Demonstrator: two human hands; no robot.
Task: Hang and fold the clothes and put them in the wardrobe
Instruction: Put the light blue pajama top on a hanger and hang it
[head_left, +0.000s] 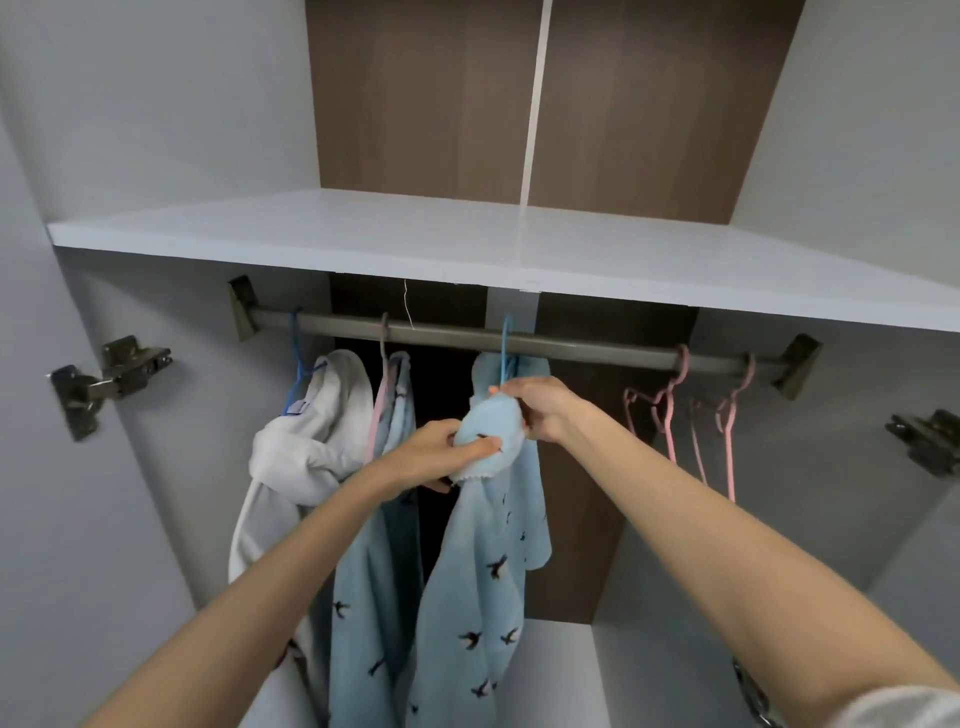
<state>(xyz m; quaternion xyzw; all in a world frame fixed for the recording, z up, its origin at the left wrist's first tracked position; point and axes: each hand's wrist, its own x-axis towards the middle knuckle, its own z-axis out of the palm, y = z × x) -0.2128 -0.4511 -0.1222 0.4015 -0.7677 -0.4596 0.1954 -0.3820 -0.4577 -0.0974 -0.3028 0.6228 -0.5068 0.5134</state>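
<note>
Both hands are holding the light blue bird-print garment (483, 571), which is hanging from a blue hanger (504, 348) on the rod (597, 351) just above the right hand. The left hand (441, 454) is gripping a bunched part of the cloth with curled fingers. The right hand (543, 408) is gripping the garment's top, right beside the hanger's neck. To the left of the left hand, a white garment (311, 426) is hanging. To the right of the right hand, two pink hangers (670, 415) are hanging on the same rod.
</note>
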